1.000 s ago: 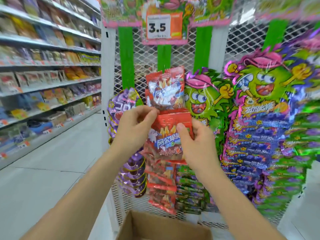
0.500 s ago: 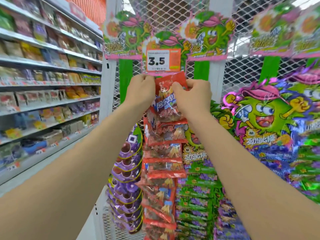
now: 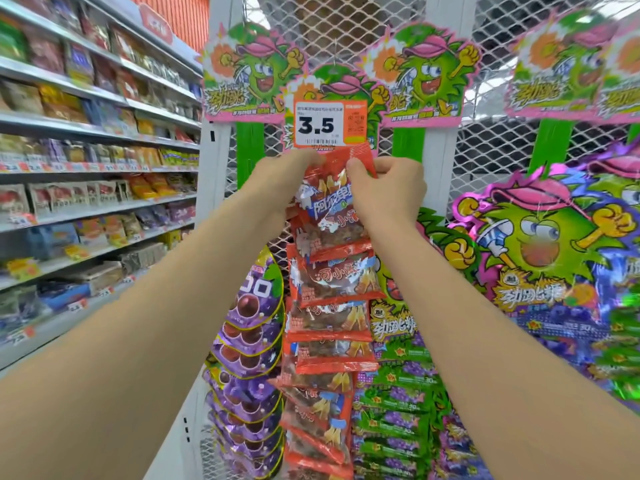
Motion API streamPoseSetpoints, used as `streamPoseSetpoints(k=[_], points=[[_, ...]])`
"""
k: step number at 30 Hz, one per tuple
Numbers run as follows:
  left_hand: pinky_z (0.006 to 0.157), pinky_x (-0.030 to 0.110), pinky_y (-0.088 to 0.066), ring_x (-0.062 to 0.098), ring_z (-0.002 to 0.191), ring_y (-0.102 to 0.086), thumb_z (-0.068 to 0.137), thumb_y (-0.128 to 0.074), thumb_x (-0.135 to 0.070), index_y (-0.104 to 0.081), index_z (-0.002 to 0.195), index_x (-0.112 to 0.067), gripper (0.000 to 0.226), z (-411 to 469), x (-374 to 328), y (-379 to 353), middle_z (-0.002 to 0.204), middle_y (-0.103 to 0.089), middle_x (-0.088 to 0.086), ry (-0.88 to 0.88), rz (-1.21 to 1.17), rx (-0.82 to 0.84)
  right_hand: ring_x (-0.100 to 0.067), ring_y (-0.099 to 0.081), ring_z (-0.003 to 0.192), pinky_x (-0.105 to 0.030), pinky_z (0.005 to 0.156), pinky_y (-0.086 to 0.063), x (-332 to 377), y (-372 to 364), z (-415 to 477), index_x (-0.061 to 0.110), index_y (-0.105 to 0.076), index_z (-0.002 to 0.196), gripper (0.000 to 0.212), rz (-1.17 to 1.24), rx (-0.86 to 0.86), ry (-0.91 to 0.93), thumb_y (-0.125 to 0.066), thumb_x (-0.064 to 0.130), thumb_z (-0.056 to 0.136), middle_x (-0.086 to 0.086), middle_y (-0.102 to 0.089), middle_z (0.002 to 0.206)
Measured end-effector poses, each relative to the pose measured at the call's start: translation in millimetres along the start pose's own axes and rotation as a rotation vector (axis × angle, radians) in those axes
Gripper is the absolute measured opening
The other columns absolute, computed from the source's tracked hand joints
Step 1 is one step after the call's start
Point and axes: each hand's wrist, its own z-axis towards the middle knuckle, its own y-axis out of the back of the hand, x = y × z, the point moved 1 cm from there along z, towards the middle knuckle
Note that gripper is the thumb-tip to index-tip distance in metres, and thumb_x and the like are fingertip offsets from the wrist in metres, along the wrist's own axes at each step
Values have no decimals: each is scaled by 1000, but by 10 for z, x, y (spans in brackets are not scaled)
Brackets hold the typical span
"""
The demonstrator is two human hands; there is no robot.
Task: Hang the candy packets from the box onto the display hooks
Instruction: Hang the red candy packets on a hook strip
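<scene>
Red foil candy packet [image 3: 327, 206] sits at the head of a hanging column of red packets [image 3: 329, 327], its top edge touching the lower edge of the orange price tag [image 3: 325, 124] marked 3.5; whatever hook lies behind the tag is hidden. Left hand [image 3: 280, 178] has its fingers curled round the packet's upper left corner, and right hand [image 3: 388, 188] pinches the upper right corner between thumb and bent fingers, so the packet is held between them against the white mesh panel [image 3: 346, 36]. Room is tight at the sides: a column of purple packets [image 3: 249, 341] hangs just beside the red one on the left, and green packets [image 3: 398, 393] crowd its right edge, some tucked behind it. Above the tag, bare mesh shows between two cartoon header cards [image 3: 252, 71]. Stocked shelves [image 3: 86, 168] run along the far left, well apart from the rack
</scene>
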Motion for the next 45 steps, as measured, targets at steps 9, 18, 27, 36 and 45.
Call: streamPoseSetpoints(k=[9, 18, 27, 36, 45], points=[[90, 54, -64, 30, 91, -81, 98, -70, -34, -73, 119, -14, 29, 22, 22, -89, 102, -83, 9, 65, -97, 127, -15, -33, 38, -27, 45, -32, 88, 71, -30, 13, -52, 44, 52, -22, -14, -26, -70, 28, 91, 8, -32, 34], [88, 48, -64, 28, 87, -80, 100, -69, -28, -74, 108, -13, 17, -7, 128, -62, 97, -82, 9, -19, -30, 92, -17, -39, 43, -25, 51, -40, -30, 152, -136, 4, -63, 53, 38, -160, 50, 115, -71, 22, 86, -5, -50, 46], [79, 22, -55, 4, 89, -68, 93, -79, -23, -63, 121, -26, 32, -76, 506, 126, 103, -71, -11, -459, 438, -76, -18, -57, 87, -29, 71, -25, -141, 245, -285, 22, -70, 108, 22, -381, 80, 273, -75, 37, 94, 5, -72, 87], [76, 26, -40, 19, 90, -61, 107, -63, -27, -60, 123, -8, 25, -384, 978, 238, 90, -61, -12, -518, 599, -229, -32, -56, 86, -35, 69, -35, -350, 335, -690, 9, -55, 95, 41, -604, 214, 218, -53, 49, 106, -10, -60, 91], [75, 26, -40, 11, 87, -63, 106, -63, -30, -69, 104, -16, 16, -567, 1303, 455, 92, -66, -13, -441, 637, -219, -20, -60, 64, -35, 64, -47, -623, 347, -988, 22, -65, 84, 36, -389, 173, 171, -51, 46, 107, 5, -64, 67]])
